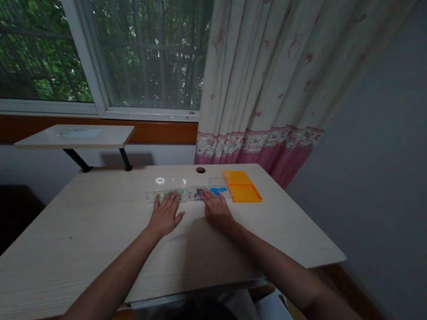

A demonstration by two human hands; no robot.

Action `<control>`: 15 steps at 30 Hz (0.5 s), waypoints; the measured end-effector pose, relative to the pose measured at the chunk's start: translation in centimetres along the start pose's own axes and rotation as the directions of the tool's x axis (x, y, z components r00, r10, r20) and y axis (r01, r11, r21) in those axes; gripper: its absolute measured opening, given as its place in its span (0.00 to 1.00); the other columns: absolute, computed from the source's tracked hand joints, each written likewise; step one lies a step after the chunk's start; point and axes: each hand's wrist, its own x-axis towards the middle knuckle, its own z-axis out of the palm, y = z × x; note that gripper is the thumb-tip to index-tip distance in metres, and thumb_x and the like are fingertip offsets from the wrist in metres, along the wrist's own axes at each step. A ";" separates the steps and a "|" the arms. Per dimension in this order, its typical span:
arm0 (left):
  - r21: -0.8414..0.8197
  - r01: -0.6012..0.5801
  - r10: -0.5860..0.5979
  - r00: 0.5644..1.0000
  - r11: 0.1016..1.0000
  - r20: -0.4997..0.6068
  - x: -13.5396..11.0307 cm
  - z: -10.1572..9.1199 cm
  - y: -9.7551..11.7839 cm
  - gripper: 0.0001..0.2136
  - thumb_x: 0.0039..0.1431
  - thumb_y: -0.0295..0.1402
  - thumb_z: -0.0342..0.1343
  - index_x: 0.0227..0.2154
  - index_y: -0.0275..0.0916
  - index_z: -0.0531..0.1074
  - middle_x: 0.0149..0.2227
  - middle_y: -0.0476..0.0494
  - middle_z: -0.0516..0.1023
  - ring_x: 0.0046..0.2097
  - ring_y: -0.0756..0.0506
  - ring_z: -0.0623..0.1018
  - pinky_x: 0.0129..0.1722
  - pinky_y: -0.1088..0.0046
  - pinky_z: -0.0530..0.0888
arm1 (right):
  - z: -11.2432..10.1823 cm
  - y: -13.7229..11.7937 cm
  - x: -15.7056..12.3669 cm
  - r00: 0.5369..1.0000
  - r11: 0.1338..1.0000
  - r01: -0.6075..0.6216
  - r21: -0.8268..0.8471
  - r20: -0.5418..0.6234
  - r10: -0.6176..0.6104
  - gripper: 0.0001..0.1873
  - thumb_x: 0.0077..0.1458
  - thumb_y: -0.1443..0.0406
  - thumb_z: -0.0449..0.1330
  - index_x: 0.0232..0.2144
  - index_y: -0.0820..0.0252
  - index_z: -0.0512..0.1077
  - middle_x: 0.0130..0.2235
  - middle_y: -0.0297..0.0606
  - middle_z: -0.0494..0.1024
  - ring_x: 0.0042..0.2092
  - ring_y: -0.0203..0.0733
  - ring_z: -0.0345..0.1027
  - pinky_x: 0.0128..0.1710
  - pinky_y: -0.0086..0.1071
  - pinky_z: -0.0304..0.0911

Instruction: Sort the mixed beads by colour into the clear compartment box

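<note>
Two spread hands over one row of clear cases

The person's left hand [165, 215] lies palm down with its fingers extended and its thumb held out to the side; the grip is loose and wide, closed around nothing visible. Its fingertips rest over the left part of a row of clear plastic cases [184, 196]. The right hand [218, 211] is also spread, a little less widely, its fingers over the row's right part, beside some dark pieces [198, 192] and blue pieces [219, 190]. Whether either hand presses on the plastic cannot be told.

The row sits toward the far side of the desk [73, 264], in front of one round hole [200, 170]. At its right end lies one orange case [245, 192], in two joined halves. (The clear cases and the small pieces, partly covered by fingers, cannot be counted surely.) One raised shelf [110, 136] shows two black supports [77, 159].
</note>
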 end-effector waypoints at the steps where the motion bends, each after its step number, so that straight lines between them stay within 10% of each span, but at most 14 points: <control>1: -0.006 0.006 -0.006 1.000 1.000 -0.001 0.1 0.0 -0.1 0.29 0.67 0.47 0.42 0.67 0.42 0.54 0.69 0.39 0.55 0.69 0.39 0.56 0.68 0.48 0.43 | 0.1 0.0 0.0 1.000 1.000 0.003 -0.002 -0.012 -0.003 0.28 0.61 0.68 0.47 0.63 0.61 0.61 0.66 0.43 0.61 0.67 0.43 0.52 0.69 0.47 0.35; 10: -0.026 0.033 -0.034 0.999 0.999 -0.034 -0.1 -0.3 -0.3 0.30 0.64 0.49 0.47 0.66 0.44 0.55 0.69 0.41 0.54 0.68 0.35 0.56 0.67 0.51 0.50 | 0.2 -0.5 -0.4 0.978 1.000 -0.018 0.017 -0.206 0.021 0.25 0.62 0.66 0.48 0.61 0.61 0.63 0.63 0.46 0.66 0.65 0.45 0.55 0.68 0.48 0.40; 15: -0.003 0.062 -0.062 0.996 0.998 -0.066 -0.2 -0.7 -0.1 0.31 0.64 0.48 0.48 0.67 0.47 0.53 0.70 0.41 0.52 0.69 0.34 0.54 0.67 0.44 0.43 | -3.0 3.2 2.5 0.923 0.985 -0.152 0.076 -0.346 0.169 0.27 0.59 0.66 0.50 0.60 0.63 0.63 0.63 0.47 0.64 0.66 0.47 0.51 0.67 0.46 0.45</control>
